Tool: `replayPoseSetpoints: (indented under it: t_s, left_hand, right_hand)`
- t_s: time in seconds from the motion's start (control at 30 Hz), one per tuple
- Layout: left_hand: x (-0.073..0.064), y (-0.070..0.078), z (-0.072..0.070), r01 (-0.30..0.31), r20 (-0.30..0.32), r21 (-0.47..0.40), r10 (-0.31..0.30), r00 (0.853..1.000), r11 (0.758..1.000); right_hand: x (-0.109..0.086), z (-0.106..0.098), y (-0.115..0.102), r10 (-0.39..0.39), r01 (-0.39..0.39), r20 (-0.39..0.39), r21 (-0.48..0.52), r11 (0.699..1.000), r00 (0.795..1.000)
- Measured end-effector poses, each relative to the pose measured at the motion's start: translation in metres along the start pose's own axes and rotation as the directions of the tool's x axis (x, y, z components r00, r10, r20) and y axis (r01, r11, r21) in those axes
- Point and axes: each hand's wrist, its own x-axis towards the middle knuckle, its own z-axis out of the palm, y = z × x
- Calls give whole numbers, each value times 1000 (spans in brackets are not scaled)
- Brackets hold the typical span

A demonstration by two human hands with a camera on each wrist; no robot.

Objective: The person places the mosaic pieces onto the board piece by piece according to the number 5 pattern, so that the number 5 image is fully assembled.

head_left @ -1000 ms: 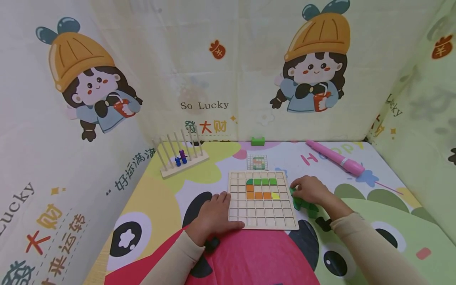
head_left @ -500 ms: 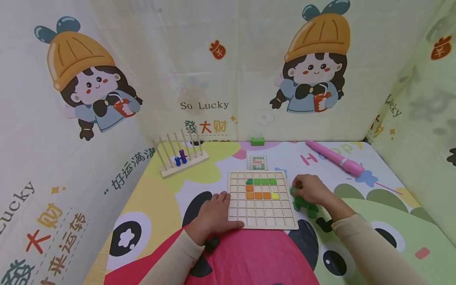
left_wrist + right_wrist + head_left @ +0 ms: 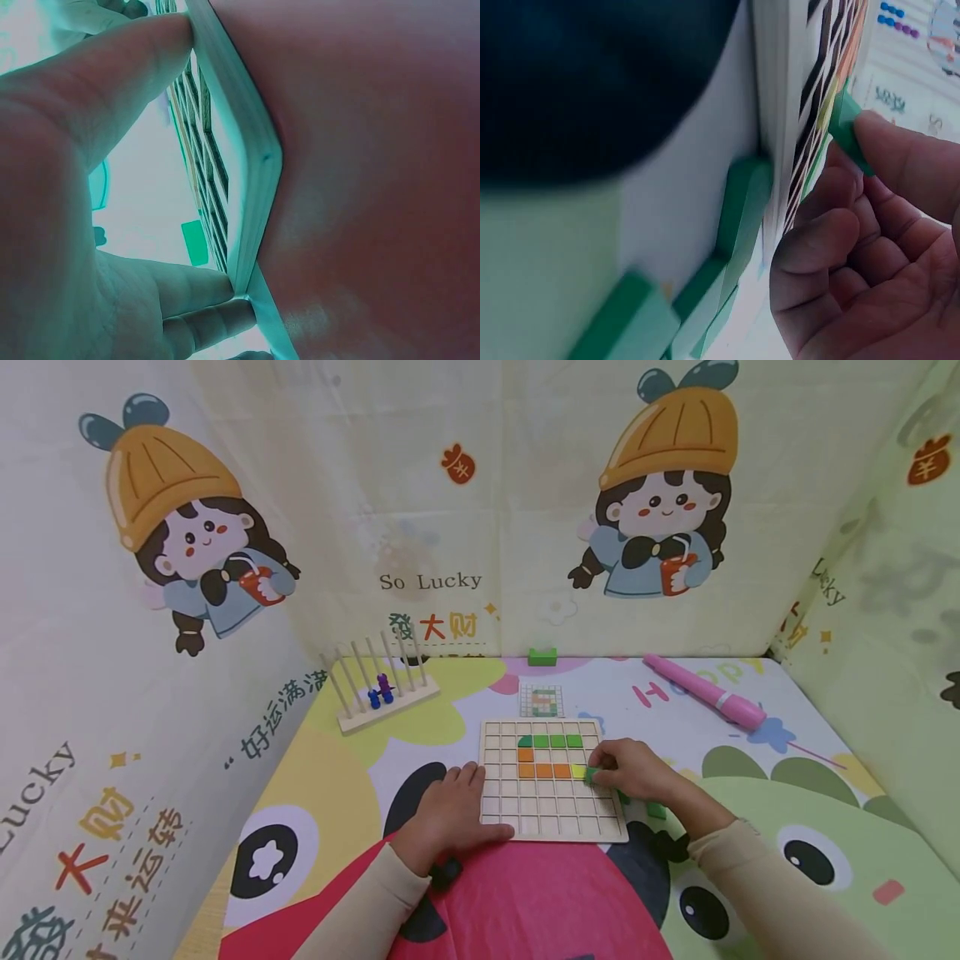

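My right hand pinches a small green block between thumb and fingers. It is over the right part of a wooden grid board, beside a yellow block. Whether the green block touches the board cannot be told. On the grid lie a row of green blocks, several orange blocks and that yellow one. My left hand rests at the board's near left corner, its straight fingers on the left edge and its thumb on the near edge.
Loose green blocks lie along the board's right side. Behind the board is a small printed grid card. A peg rack with blue and purple pieces stands back left, a pink pen-shaped object back right, a green block at the back.
My right hand has moved left from the loose green blocks to over the board, bringing a green block with it. The left hand has stayed at the board's corner.
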Motion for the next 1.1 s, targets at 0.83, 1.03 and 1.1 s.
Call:
replayPoseSetpoints:
  t_s: [0.83,1.03,1.1]
  left_hand:
    - [1,0,1,3,-5,18,-3,1000,1000]
    - [1,0,1,4,-6,9,-4,1000,1000]
    - [1,0,1,3,-6,7,-3,1000,1000]
  right_hand:
    - [1,18,-16,-20,20,6,-45,999,1000]
    - [1,21,-20,-67,62,-37,-134,989,997]
    - [1,21,-20,-76,69,-41,-150,986,996]
